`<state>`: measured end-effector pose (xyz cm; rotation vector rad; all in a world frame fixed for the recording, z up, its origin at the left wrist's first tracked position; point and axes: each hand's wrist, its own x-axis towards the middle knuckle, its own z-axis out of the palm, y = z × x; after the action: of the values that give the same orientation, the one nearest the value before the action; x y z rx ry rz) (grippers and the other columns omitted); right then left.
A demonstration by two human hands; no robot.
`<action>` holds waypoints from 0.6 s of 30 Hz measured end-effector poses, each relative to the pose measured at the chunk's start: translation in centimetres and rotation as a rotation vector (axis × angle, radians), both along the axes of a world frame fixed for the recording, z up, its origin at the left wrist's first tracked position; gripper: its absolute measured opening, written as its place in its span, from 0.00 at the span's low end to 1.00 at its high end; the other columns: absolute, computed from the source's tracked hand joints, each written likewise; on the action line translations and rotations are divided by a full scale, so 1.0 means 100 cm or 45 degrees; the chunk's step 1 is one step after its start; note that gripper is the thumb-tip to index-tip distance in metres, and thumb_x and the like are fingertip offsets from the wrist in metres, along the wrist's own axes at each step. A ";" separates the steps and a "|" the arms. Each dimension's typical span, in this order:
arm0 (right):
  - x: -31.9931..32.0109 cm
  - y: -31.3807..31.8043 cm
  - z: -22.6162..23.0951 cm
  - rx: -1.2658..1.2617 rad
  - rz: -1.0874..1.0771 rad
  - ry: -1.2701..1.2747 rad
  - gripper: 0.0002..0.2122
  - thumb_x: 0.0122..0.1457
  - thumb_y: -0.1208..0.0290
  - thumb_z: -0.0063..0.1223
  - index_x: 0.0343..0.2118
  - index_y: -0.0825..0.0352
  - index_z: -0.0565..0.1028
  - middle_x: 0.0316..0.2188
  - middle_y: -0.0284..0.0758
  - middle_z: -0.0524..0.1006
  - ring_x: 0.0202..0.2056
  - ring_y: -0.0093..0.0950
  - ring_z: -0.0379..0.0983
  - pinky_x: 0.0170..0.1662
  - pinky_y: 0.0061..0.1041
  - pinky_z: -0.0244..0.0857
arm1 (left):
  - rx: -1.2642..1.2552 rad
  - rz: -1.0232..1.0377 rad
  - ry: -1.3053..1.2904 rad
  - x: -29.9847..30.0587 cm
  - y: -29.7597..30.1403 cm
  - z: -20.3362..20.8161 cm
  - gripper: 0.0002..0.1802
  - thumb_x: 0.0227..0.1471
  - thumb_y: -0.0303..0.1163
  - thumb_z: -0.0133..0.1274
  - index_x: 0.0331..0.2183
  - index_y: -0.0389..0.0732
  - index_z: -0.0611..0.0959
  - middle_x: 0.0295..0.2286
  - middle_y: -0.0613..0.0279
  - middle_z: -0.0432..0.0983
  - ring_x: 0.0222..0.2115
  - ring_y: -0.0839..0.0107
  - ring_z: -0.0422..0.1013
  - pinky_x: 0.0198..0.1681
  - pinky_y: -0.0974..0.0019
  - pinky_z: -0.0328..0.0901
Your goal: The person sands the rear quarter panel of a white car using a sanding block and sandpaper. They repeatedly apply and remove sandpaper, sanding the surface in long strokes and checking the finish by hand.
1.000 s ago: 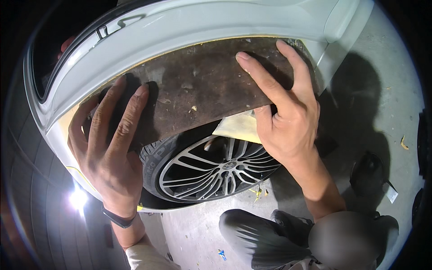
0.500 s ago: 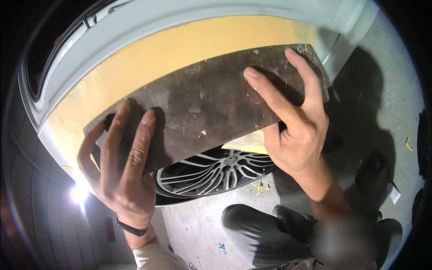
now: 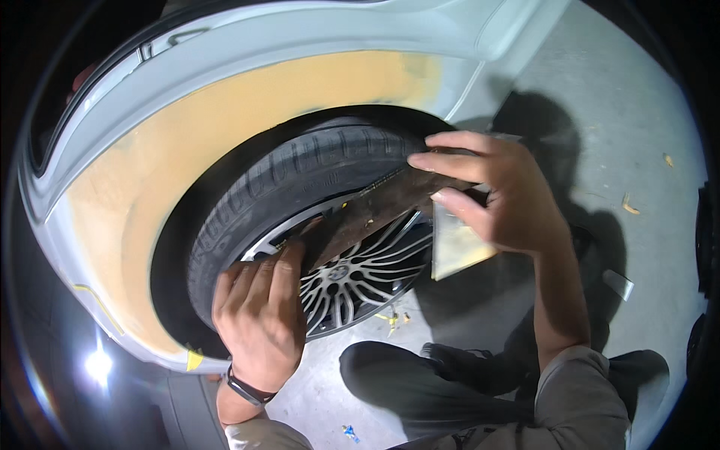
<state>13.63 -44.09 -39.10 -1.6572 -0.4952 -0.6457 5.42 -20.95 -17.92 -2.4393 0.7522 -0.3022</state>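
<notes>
My left hand (image 3: 259, 311), with a dark band at the wrist, grips the near left end of a dark brown flat sheet (image 3: 364, 214). The sheet is tilted nearly edge-on in front of the car wheel (image 3: 341, 274), apart from the body panel. At its other end, my right hand (image 3: 517, 191) pinches it between thumb and fingers. Below the right thumb hangs a pale plate with yellow smears (image 3: 459, 244); whether that hand holds it too, I cannot tell. A broad band of yellow-beige filler (image 3: 277, 90) covers the panel around the wheel arch.
The black tyre (image 3: 300, 161) sits inside the arch of a light-coloured car body (image 3: 307, 34). Yellow tape (image 3: 194, 361) sticks to the panel's lower edge. A bright lamp (image 3: 98, 365) shines at the lower left. My bent leg (image 3: 405, 382) is close below the wheel. Scraps lie on the grey floor (image 3: 622, 127).
The dark sheet has come down off the filler-covered panel and tipped toward edge-on, both hands moving with it. The tyre and arch now show, and the view has shifted.
</notes>
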 end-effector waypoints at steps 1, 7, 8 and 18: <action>0.004 -0.013 -0.009 0.079 0.031 -0.118 0.16 0.56 0.71 0.70 0.50 0.56 0.87 0.46 0.38 0.85 0.32 0.34 0.83 0.38 0.31 0.76 | -0.108 0.127 0.120 -0.002 0.006 -0.010 0.22 0.45 0.19 0.56 0.46 0.39 0.86 0.33 0.48 0.83 0.35 0.51 0.79 0.45 0.53 0.70; 0.037 -0.113 -0.079 0.723 -0.678 0.835 0.16 0.72 0.58 0.58 0.49 0.67 0.85 0.34 0.32 0.85 0.33 0.19 0.77 0.41 0.24 0.72 | -1.236 0.723 1.121 0.015 0.061 -0.123 0.15 0.56 0.13 0.60 0.46 0.33 0.85 0.35 0.59 0.87 0.35 0.68 0.82 0.41 0.68 0.74; 0.040 -0.117 -0.087 0.957 -0.638 0.801 0.16 0.72 0.59 0.59 0.49 0.68 0.85 0.35 0.32 0.84 0.34 0.19 0.76 0.41 0.24 0.72 | -1.493 0.835 1.340 0.015 0.066 -0.142 0.15 0.59 0.14 0.59 0.48 0.32 0.84 0.38 0.61 0.86 0.37 0.73 0.80 0.43 0.69 0.73; -0.017 -0.049 -0.118 0.096 -0.865 -0.052 0.14 0.70 0.80 0.53 0.55 0.69 0.82 0.49 0.42 0.83 0.46 0.31 0.82 0.48 0.27 0.74 | -2.906 0.796 2.034 -0.005 -0.018 -0.171 0.33 0.66 0.24 0.56 0.68 0.29 0.66 0.55 0.50 0.79 0.49 0.67 0.82 0.53 0.65 0.79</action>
<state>11.93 -49.03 -50.87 -1.7374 0.0847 -1.1765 4.91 -22.76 -35.01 1.0170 0.1933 -0.6986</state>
